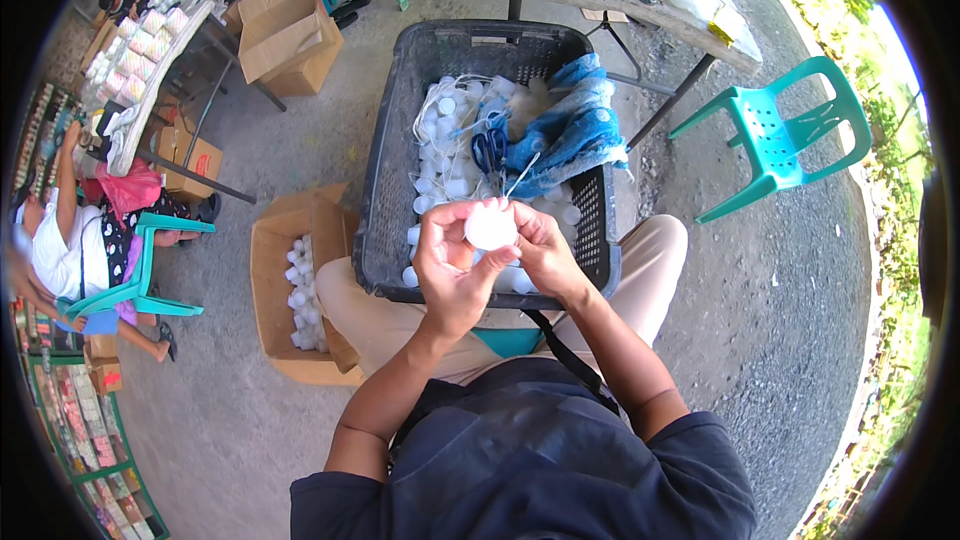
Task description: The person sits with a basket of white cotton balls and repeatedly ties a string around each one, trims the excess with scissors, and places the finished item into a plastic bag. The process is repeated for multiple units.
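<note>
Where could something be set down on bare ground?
Bare concrete lies between the upper cardboard box and black crate, and ground right of the right knee, nearer than the teal chair. The crate is crowded with white cups, scissors and blue cloth; the left hand and right hand hold a white round piece above it.

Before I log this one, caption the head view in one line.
Left hand and right hand hold a round white object over a black plastic crate of small white cups.
</note>
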`<state>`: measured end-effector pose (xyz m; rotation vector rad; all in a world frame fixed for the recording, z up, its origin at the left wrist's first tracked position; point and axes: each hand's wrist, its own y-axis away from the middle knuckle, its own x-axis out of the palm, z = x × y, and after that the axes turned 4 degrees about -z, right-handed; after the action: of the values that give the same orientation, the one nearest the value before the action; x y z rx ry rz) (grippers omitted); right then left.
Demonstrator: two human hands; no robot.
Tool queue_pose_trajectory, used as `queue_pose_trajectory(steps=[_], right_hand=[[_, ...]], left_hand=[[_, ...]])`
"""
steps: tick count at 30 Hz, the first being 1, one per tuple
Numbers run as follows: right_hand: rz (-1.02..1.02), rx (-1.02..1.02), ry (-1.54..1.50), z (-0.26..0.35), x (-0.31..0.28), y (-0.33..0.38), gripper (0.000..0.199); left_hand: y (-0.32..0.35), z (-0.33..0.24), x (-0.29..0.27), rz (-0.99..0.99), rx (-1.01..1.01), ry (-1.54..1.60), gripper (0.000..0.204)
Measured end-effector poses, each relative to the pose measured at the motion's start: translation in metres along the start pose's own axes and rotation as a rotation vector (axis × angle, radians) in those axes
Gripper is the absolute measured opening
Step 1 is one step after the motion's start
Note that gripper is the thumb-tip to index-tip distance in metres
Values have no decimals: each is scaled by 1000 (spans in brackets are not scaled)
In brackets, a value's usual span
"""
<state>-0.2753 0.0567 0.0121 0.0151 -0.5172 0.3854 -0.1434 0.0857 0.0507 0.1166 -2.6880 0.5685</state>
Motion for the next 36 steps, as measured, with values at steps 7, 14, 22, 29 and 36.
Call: queue_pose_trajectory(steps=[7,14,22,29,36], right_hand=[[-387,-31,55,42,-39,-73,10],[1,-141,689,57,-10,-117,24],[249,38,1098,2,26,-40,23],[268,113,893,1,11,-19,18],[-124,169,671,2,-15,-3,19]], left_hand=[[-55,-22,-60,-268,-95,386,40],[-43,4,-68,-169,-587,110,41],[-18,29,-79,-196,-338,-242,11],[-22,39,-81,-148,-441,-99,13],[-58,38,-67,62,-862,-23,34]])
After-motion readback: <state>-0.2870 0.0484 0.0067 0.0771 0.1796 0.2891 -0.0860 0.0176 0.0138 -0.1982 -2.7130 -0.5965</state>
